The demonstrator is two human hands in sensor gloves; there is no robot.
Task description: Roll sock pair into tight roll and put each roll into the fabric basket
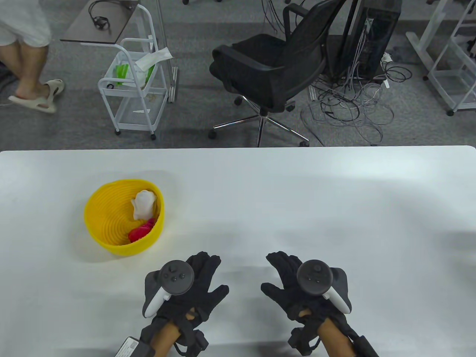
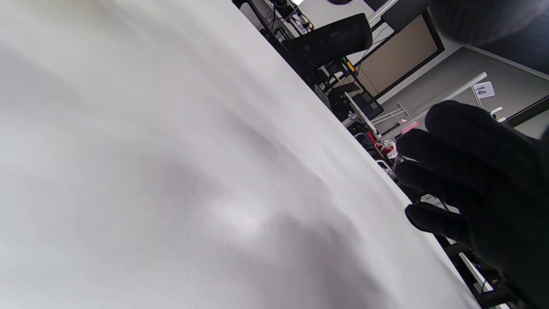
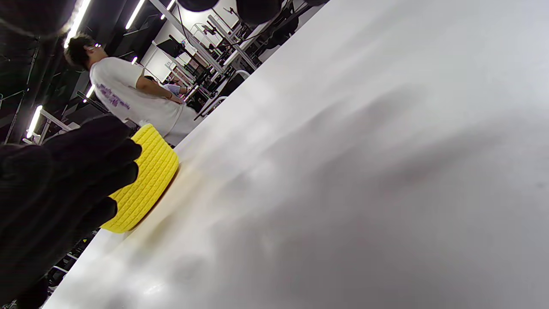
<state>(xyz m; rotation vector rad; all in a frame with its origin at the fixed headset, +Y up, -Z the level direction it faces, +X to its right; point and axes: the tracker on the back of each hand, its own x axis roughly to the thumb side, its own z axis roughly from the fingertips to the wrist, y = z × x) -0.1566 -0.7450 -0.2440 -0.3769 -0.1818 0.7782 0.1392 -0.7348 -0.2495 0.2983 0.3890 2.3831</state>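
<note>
Round yellow fabric basket (image 1: 97,212), ribbed in coiled rope-like rings, soft-walled and open-topped, set on the left half of a smooth white surface (image 1: 297,193). Inside, against the right wall: a knobbly white sock roll (image 1: 144,203) and, just below it and touching, a pink-red sock roll (image 1: 141,230). Wide bare room across the middle and right of the surface, out to the straight far edge and its rounded right corner. Near the front edge, left hand (image 1: 197,286) and right hand (image 1: 293,286) in black knitted gloves, side by side and apart, palms down, fingers spread and relaxed, holding nothing. Basket up and to the left of the left hand, near but not touching.
</note>
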